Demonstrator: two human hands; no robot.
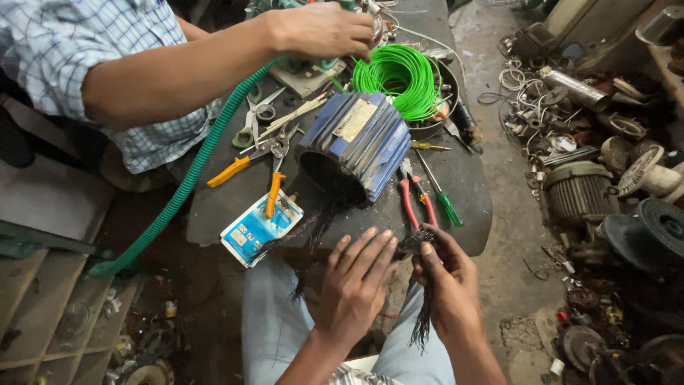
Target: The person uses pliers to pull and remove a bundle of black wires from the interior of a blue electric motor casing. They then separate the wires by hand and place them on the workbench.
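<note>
Two hands of mine sit at the bottom centre of the frame, over my knees and the near edge of the dark bench (pixel 463 185). Biggest thing on it is the blue ribbed motor housing (pixel 354 146), lying on its side mid-frame with its open end toward me; it looks heavy and rigid, not something I'd shift with one hand. Behind it, in the upper middle, lies a green wire coil (pixel 399 77), springy and light, and a co-worker's hand (pixel 324 30) rests by it at the top. A green corrugated hose (pixel 187 178) runs down the left.

My left hand (pixel 356 285) is flat, fingers spread and pressed lightly against the dark strands. My right hand (pixel 445 281) has its fingers pinching the bundle of thin black wires (pixel 422 324), which hangs from my grip, just below the bench edge. I judge the bundle soft, limp and light, the strands apt to fray or slip apart, so it is best held close to the top where they are bunched.

Smaller still: red-handled pliers (pixel 417 203), a green-handled screwdriver (pixel 447 207), and orange-handled cutters (pixel 274 192).
</note>
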